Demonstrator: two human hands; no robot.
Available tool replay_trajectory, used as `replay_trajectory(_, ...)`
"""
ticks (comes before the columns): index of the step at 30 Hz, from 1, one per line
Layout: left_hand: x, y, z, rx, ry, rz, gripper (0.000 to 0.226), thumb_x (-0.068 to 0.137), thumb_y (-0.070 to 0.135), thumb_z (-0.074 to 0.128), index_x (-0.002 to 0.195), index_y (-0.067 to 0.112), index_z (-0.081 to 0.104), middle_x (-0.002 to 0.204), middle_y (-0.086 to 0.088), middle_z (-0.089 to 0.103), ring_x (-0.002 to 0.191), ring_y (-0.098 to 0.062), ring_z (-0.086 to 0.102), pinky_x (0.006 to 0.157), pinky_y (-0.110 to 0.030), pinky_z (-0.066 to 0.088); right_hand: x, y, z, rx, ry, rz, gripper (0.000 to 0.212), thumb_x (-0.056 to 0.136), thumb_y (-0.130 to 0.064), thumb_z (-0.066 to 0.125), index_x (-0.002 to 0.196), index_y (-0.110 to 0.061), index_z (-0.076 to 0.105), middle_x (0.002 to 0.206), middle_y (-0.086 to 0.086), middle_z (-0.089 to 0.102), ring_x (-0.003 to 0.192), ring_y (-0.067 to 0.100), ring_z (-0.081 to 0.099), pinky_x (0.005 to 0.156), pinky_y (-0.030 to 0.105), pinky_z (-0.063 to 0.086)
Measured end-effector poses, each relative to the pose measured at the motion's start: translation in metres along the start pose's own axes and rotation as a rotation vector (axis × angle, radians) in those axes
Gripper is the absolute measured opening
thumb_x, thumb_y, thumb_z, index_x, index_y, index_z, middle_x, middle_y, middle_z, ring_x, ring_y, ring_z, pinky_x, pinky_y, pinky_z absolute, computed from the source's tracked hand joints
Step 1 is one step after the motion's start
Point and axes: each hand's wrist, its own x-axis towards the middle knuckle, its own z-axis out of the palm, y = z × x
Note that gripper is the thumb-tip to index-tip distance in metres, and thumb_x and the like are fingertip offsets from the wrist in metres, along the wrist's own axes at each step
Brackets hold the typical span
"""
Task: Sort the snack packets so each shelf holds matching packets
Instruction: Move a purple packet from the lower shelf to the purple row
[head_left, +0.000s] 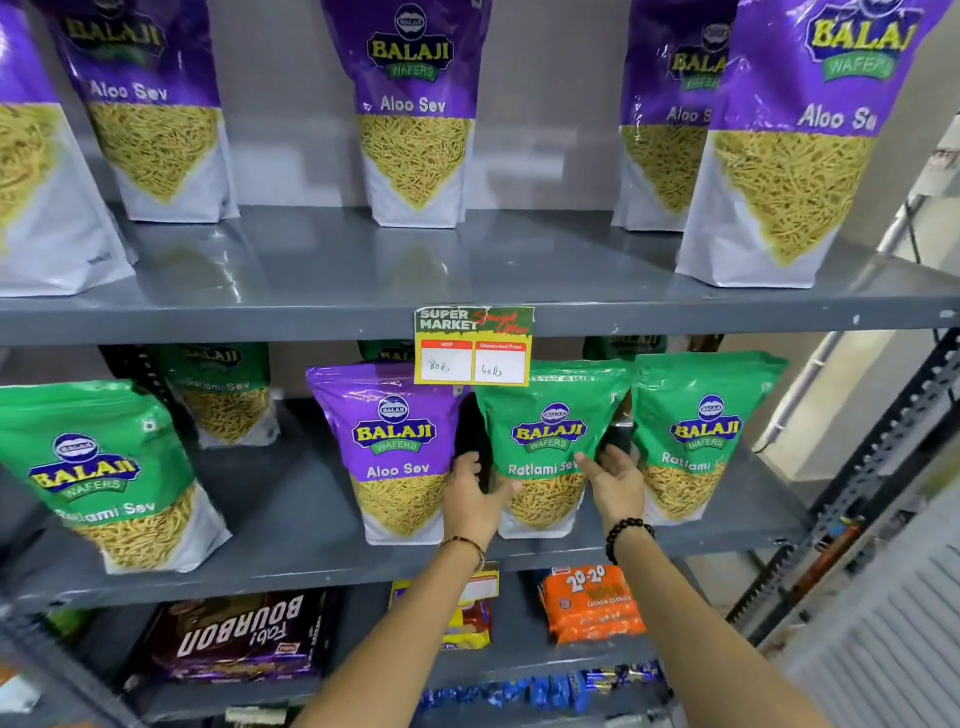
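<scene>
The top shelf (467, 317) holds only purple Aloo Sev packets (415, 114), so this shelf looks already sorted. The middle shelf (311, 566) is mostly green Ratlami Sev, with a green packet at the far left (98, 467), one further back (228, 395) and one at the right end (696, 436), but one purple Aloo Sev packet (389, 452) stands among them, just left of centre. I judge this is the one packet that is in the wrong place here, and it must go up to the top shelf, where there is free room between the packets.

Both hands are at the central green Ratlami Sev packet (545, 447), which stands upright on the middle shelf between the purple packet and the right green one. The left hand (475, 499) presses its left edge and the right hand (615, 486) its right edge, fingers spread; the packet is held lightly between them, not clenched. A price tag (472, 345) hangs above it. The bottom shelf has biscuit packs, a Bourbon pack (239, 634) and an orange 20-20 cookies pack (592, 603); whether they need sorting I cannot tell.
</scene>
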Motion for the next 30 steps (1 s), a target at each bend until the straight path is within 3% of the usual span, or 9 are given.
replay_trajectory(9, -0.036, -0.052, -0.062, 0.028, 0.03, -0.092, 0.049, 0.079, 0.023, 0.068, 0.121, 0.003, 0.051, 0.126, -0.015, 0.058, 0.117, -0.033, 0.052, 0.092, -0.032, 0.041, -0.068, 0.045, 0.05, -0.165, 0.135, 0.021, 0.056, 0.084, -0.019, 0.06, 0.133, -0.003, 0.04, 0.137, 0.019, 0.049, 0.126, 0.034, 0.046, 0.103, 0.041, 0.035)
replay_trajectory(16, -0.022, -0.062, -0.109, 0.065, 0.142, -0.124, 0.04, 0.08, 0.021, 0.067, 0.109, -0.004, 0.054, 0.116, -0.026, 0.062, 0.107, -0.04, 0.057, 0.087, -0.042, 0.046, -0.088, 0.058, 0.098, -0.219, -0.088, 0.049, 0.058, 0.085, -0.019, 0.058, 0.136, -0.004, 0.036, 0.141, 0.017, 0.044, 0.13, 0.031, 0.043, 0.104, 0.038, 0.035)
replay_trajectory(19, -0.009, -0.066, -0.12, 0.072, 0.155, -0.138, 0.041, 0.078, 0.024, 0.069, 0.108, 0.0, 0.056, 0.113, -0.023, 0.064, 0.104, -0.038, 0.059, 0.083, -0.04, 0.047, -0.08, 0.055, 0.116, -0.214, -0.19, 0.053, 0.06, 0.085, -0.014, 0.058, 0.138, -0.002, 0.032, 0.144, 0.019, 0.041, 0.133, 0.029, 0.04, 0.106, 0.037, 0.035)
replay_trajectory(24, 0.011, -0.066, -0.128, 0.025, 0.132, -0.189, 0.067, 0.074, 0.021, 0.073, 0.131, 0.002, 0.041, 0.134, -0.02, 0.053, 0.121, -0.036, 0.051, 0.1, -0.045, 0.042, -0.059, 0.053, 0.137, -0.264, -0.355, 0.083, 0.08, 0.081, -0.019, 0.064, 0.145, -0.007, 0.017, 0.153, 0.015, 0.026, 0.14, 0.028, 0.028, 0.113, 0.043, 0.029)
replay_trajectory(30, 0.03, -0.067, -0.13, -0.064, 0.019, -0.18, 0.055, 0.072, 0.008, 0.073, 0.12, 0.006, 0.047, 0.12, -0.016, 0.063, 0.11, -0.031, 0.059, 0.091, -0.038, 0.047, -0.036, 0.046, 0.145, -0.274, -0.463, 0.052, 0.084, 0.07, -0.001, 0.072, 0.141, -0.011, 0.028, 0.135, 0.01, 0.051, 0.12, 0.024, 0.05, 0.099, 0.041, 0.044)
